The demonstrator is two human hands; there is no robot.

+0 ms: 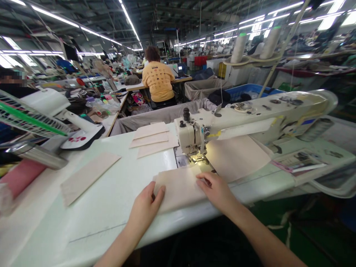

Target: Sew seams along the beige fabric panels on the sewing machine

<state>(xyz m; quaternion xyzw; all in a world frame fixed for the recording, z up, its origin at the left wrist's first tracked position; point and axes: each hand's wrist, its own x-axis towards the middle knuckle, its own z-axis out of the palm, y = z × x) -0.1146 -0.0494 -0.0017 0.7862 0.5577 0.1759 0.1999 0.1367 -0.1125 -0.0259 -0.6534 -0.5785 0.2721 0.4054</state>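
Observation:
A folded beige fabric piece [178,187] lies flat on the pale table in front of the sewing machine [191,135], its far edge just short of the lit presser foot [198,159]. My left hand [147,203] grips its left edge, thumb on top and fingers partly hidden. At its right side, my right hand [218,191] pinches the cloth with thumb and forefinger. Several beige panels [151,135] overlap behind, left of the needle. A larger beige sheet [239,157] lies under the machine arm. A separate beige strip [90,178] rests farther left.
At the left stand a white lamp-like device [80,129], a metal flask [36,154] and a red roll [19,178]. Thread cones [238,48] sit on a stand above the machine. A co-worker in a yellow shirt [158,79] sits ahead, beyond a grey cloth-lined bin [139,120].

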